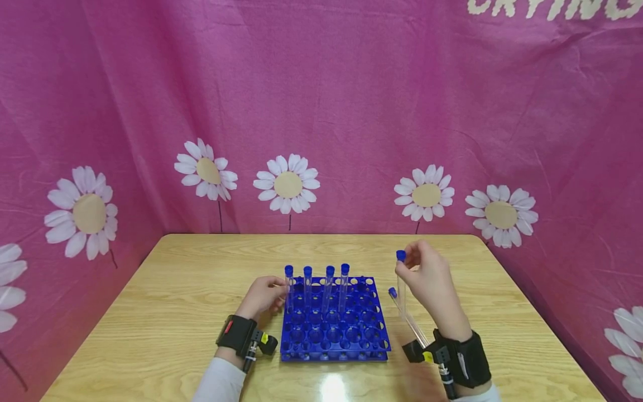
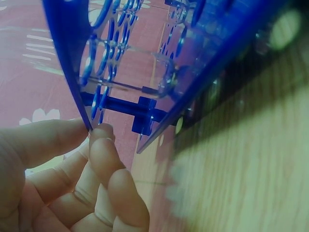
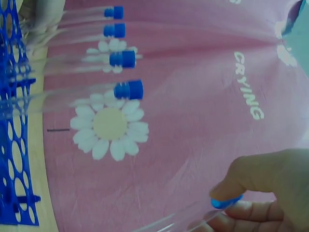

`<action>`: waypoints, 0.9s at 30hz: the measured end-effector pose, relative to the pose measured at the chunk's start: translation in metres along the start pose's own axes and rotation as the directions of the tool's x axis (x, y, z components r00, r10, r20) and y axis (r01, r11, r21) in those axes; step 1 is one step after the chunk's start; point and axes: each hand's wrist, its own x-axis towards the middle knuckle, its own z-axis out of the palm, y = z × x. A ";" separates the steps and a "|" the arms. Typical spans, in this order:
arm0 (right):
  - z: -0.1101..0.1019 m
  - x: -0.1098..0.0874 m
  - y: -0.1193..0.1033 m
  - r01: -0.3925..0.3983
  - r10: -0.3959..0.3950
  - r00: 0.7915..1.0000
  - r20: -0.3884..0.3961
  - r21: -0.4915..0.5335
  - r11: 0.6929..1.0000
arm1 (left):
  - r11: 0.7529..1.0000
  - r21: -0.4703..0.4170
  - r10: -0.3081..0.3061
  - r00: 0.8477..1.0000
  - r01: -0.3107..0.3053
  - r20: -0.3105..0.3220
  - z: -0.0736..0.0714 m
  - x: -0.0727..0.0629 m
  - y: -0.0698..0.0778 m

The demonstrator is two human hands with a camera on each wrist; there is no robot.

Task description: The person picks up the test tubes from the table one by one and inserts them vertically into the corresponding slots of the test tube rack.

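A blue test tube rack stands on the table, with several clear, blue-capped test tubes upright along its back row. My left hand pinches the rack's left edge between thumb and fingers, plainly seen in the left wrist view. To the right of the rack, my right hand holds another test tube near its blue cap, upright and above the table. Below that hand a further capped test tube lies slanted on the table, its lower end hidden behind the wrist strap.
The wooden table reaches back to a pink cloth printed with white daisies, which also hangs at both sides. Each wrist wears a black strap with a small camera.
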 end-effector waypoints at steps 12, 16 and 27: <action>0.021 -0.007 -0.017 0.092 -0.088 0.996 -0.033 0.135 0.987 | 1.000 -0.015 0.001 1.000 -0.001 0.006 -0.001 0.000 -0.001; 0.028 -0.009 -0.023 0.131 -0.125 0.991 -0.046 0.167 0.977 | 1.000 -0.015 0.008 1.000 -0.008 0.008 -0.002 0.000 -0.001; 0.044 -0.008 -0.022 0.139 -0.135 0.990 -0.032 0.180 0.974 | 1.000 -0.029 0.007 1.000 -0.007 0.005 -0.001 0.001 0.000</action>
